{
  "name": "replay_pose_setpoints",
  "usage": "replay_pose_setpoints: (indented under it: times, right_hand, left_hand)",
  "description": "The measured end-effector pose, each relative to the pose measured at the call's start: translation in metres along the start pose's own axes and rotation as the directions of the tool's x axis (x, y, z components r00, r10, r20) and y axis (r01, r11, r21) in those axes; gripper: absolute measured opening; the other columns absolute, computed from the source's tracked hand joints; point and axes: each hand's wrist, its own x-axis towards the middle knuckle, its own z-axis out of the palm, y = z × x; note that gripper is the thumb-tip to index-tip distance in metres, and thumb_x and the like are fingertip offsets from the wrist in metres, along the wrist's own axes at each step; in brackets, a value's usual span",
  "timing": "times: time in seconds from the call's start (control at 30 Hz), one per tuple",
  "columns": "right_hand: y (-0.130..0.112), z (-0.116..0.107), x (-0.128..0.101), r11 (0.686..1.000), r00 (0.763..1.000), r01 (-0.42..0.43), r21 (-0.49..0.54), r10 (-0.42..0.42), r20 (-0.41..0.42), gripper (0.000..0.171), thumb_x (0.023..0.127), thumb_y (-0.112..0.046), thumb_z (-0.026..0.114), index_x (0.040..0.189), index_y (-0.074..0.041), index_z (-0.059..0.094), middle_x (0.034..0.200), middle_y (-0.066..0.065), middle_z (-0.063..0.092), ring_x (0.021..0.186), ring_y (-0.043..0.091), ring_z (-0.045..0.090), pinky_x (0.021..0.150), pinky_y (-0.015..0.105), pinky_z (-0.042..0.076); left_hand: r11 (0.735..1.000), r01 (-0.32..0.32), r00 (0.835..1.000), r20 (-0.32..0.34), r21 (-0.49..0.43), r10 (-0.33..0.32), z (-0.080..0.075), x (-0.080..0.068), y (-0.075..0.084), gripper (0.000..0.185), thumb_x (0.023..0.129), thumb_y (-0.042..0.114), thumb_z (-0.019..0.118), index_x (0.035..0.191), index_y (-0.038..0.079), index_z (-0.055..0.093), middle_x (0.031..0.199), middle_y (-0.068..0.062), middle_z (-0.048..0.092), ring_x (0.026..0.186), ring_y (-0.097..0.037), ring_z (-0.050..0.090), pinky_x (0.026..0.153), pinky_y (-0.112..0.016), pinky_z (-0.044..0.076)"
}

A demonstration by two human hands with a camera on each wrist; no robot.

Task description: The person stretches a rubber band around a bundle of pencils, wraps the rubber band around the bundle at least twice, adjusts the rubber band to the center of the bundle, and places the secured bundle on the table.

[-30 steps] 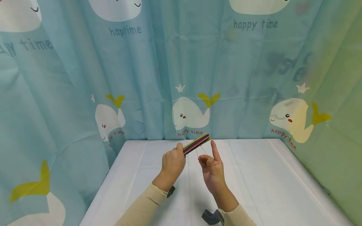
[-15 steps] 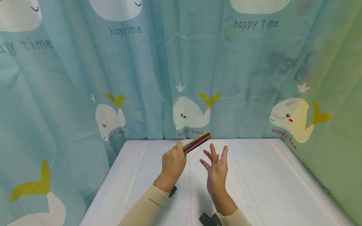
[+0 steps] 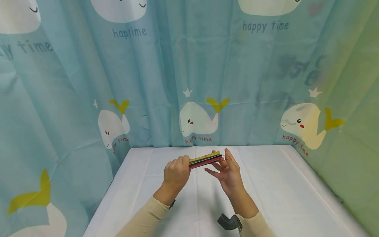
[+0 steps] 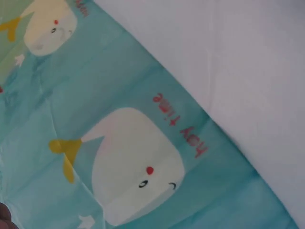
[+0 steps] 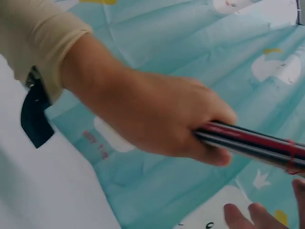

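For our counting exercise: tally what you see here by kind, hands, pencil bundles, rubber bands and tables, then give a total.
Hands: 2, left hand, right hand
Pencil bundle: 1
Rubber band: 1
Table: 1
Total: 5

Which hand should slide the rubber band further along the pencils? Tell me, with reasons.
Probably the right hand: it is open, free, and at the bundle's far end beside the rubber band. The left hand grips the pencil bundle and steadies it.
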Motion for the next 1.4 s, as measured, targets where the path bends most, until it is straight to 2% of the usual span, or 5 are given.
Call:
replay_pose_setpoints:
  times: [0.4,0.83,0.97,1.13,1.4]
  right_hand:
    - [-0.017,-0.02,0.017,0.608,0.938,-0.092,-0.788,0.318,0.136,0.076,0.086,-0.02,0.073,0.15,-0.006,0.034,0.095,0.015,0.072,0.085,0.023,0.069,0.077,0.035,0.05]
    - [-0.038,-0.029,0.017,0.699,0.991,0.131,-0.703,-0.075,0.11,0.025,0.086,-0.001,0.069,0.108,0.01,0.067,0.087,0.017,0.071,0.078,0.024,0.071,0.073,0.035,0.056]
    - [-0.042,-0.036,0.011,0.321,0.914,0.402,-0.858,-0.076,0.399,0.027,0.086,-0.019,0.074,0.108,-0.003,0.072,0.098,0.005,0.072,0.089,0.017,0.07,0.077,0.034,0.055]
    - [-0.03,-0.037,0.013,-0.269,0.569,0.775,-0.571,-0.097,0.817,0.036,0.07,-0.016,0.087,0.102,-0.006,0.072,0.1,0.003,0.071,0.091,0.017,0.068,0.076,0.034,0.055]
    - [-0.024,-0.04,0.024,-0.465,0.377,0.792,-0.395,-0.135,0.916,0.037,0.066,-0.008,0.086,0.099,0.001,0.071,0.092,0.008,0.071,0.08,0.021,0.07,0.069,0.032,0.056]
  left_hand:
    - [0.952,-0.289,0.945,0.128,-0.098,0.3,-0.006,-0.008,-0.015,0.022,0.093,0.029,0.064,0.078,0.014,0.058,0.057,0.001,0.049,0.043,-0.011,0.043,0.04,-0.024,0.032]
    - [0.962,-0.261,0.956,0.113,-0.086,0.269,-0.003,-0.013,-0.016,0.025,0.099,0.025,0.055,0.077,0.013,0.058,0.056,0.001,0.046,0.043,-0.012,0.038,0.043,-0.022,0.022]
    - [0.971,-0.237,0.958,0.162,-0.027,0.238,-0.004,-0.009,-0.018,0.017,0.088,0.02,0.069,0.08,0.012,0.056,0.059,0.0,0.047,0.045,-0.014,0.042,0.045,-0.023,0.021]
    - [0.972,-0.225,0.966,0.143,0.072,0.213,-0.003,0.0,-0.014,0.023,0.096,0.009,0.043,0.073,0.012,0.045,0.057,0.001,0.029,0.045,-0.013,0.034,0.047,-0.023,0.015]
    - [0.97,-0.23,0.968,0.121,0.072,0.221,0.001,0.009,-0.005,0.034,0.095,0.002,0.02,0.07,0.013,0.039,0.056,0.003,0.025,0.042,-0.009,0.031,0.048,-0.021,0.008]
